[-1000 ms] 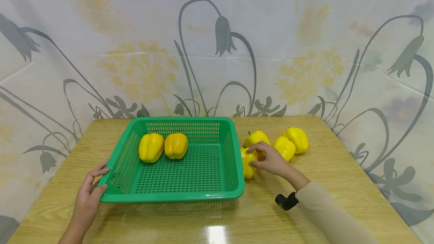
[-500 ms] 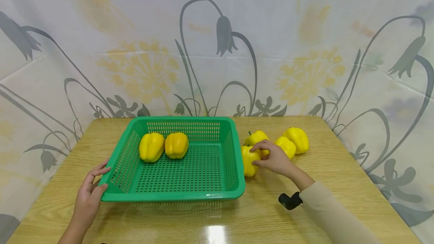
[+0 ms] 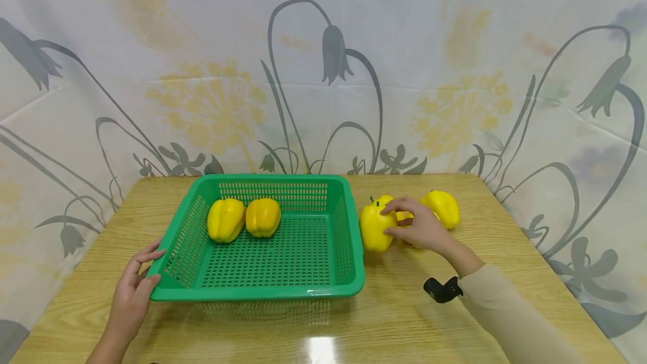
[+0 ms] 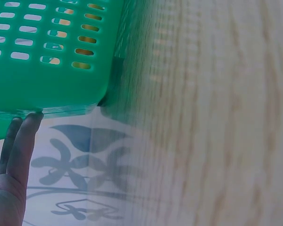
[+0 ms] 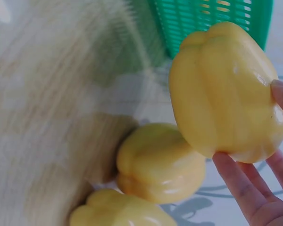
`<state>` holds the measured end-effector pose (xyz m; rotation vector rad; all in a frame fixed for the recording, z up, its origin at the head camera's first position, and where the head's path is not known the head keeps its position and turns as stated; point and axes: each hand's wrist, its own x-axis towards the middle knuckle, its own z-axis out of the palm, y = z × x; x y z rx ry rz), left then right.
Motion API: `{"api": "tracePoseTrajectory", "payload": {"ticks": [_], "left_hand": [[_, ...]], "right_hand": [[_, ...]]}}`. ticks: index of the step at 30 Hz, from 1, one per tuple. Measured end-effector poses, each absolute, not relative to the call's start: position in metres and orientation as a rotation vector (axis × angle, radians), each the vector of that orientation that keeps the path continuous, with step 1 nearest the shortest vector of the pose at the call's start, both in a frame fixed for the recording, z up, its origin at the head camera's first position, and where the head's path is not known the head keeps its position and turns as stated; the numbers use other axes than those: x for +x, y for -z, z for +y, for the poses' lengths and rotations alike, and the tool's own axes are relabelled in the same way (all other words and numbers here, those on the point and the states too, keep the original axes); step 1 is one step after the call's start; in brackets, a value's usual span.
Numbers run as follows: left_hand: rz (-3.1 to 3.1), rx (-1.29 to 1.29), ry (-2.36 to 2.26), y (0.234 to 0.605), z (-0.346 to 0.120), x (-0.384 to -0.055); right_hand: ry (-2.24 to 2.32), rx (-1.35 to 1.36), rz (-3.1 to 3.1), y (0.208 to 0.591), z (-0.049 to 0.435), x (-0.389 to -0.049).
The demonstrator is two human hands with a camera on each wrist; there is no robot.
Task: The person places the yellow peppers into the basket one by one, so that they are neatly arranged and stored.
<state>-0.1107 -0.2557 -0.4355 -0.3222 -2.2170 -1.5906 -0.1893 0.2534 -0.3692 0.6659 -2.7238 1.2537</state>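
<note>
On a glossy wood-grain table (image 3: 404, 330), against a creased pale backdrop (image 3: 227, 27) printed with grey and yellow flowers, a person's right hand (image 3: 417, 224) grasps a yellow pepper (image 3: 376, 230) just outside a green basket (image 3: 253, 295), which the left hand (image 3: 132, 296) grips opposite. Two peppers (image 3: 226, 220) lie inside; other peppers (image 3: 441, 208) sit nearby.

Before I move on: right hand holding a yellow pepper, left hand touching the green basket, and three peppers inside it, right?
The count is wrong: the head view shows two peppers inside the green basket. The right hand does hold a yellow pepper, and the left hand touches the basket.
</note>
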Motion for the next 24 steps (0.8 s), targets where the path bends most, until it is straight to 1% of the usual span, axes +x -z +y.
{"api": "tracePoseTrajectory", "payload": {"ticks": [24], "left_hand": [[-2.253, -0.283, 1.593, 0.432, -0.253, -0.109]], "right_hand": [[-1.26, 0.706, -2.669, 0.318, 0.251, -0.197]]}}
